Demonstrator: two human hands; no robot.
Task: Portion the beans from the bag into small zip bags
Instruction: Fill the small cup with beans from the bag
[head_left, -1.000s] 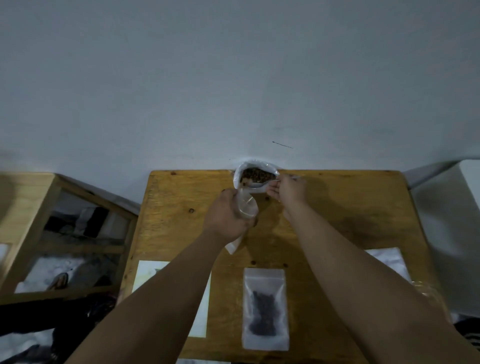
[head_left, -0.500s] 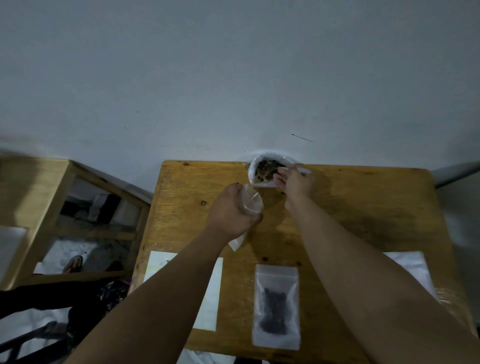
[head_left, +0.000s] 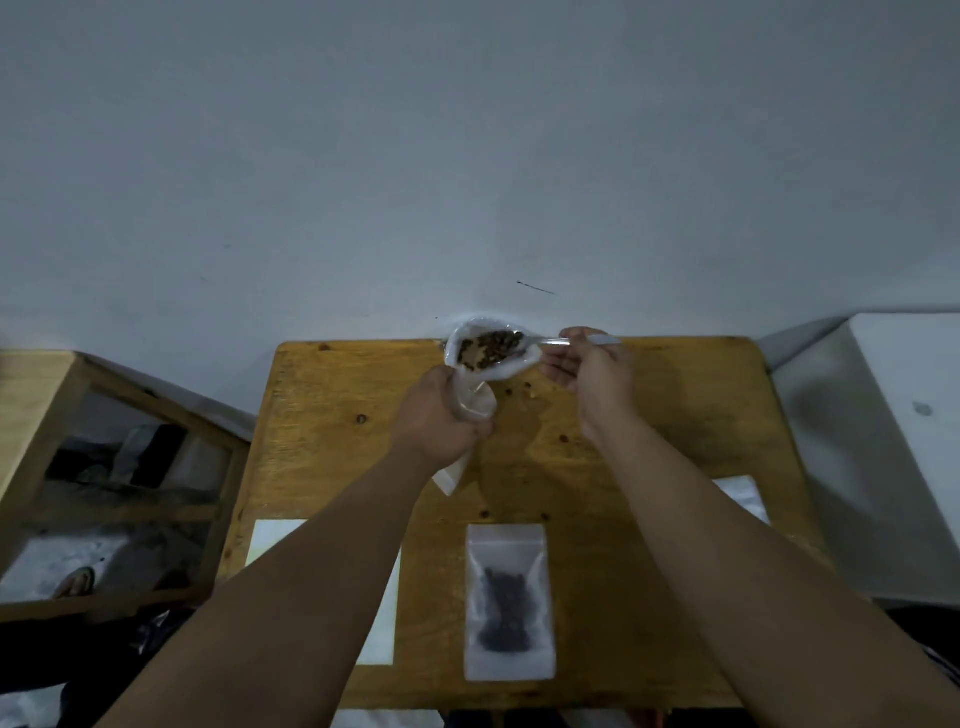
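My left hand (head_left: 436, 415) grips empty zip bag (head_left: 474, 404), touching bean bag (head_left: 511, 366) at table (head_left: 675, 395) 12 o'clock edge. My right hand (head_left: 592, 369), at bean bag's 3 o'clock, pinches spoon (head_left: 556, 341), tip in bag mouth. Filled zip bag (head_left: 508, 603) lies flat at 6 o'clock.

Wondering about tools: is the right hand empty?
No, the right hand holds a spoon reaching into the open bag of beans.

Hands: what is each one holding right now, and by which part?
The left hand grips a small zip bag around its middle. The right hand holds a spoon by its handle, its bowl in the bean bag.
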